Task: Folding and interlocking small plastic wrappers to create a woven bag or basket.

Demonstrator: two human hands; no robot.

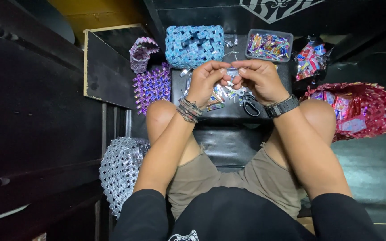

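Dark leather covers the low black desk [228,134] between your knees, and just above it your left hand [204,82] and right hand [260,80] pinch a small folded silvery wrapper strip [232,72] between their fingertips, both closed on it. Loose shiny wrappers [215,100] and black-handled scissors [249,105] lie beneath your hands; beyond sit a blue woven wrapper basket [194,44] and a grey tray of colourful wrappers [269,45], with a red woven basket [362,109] by your right knee.
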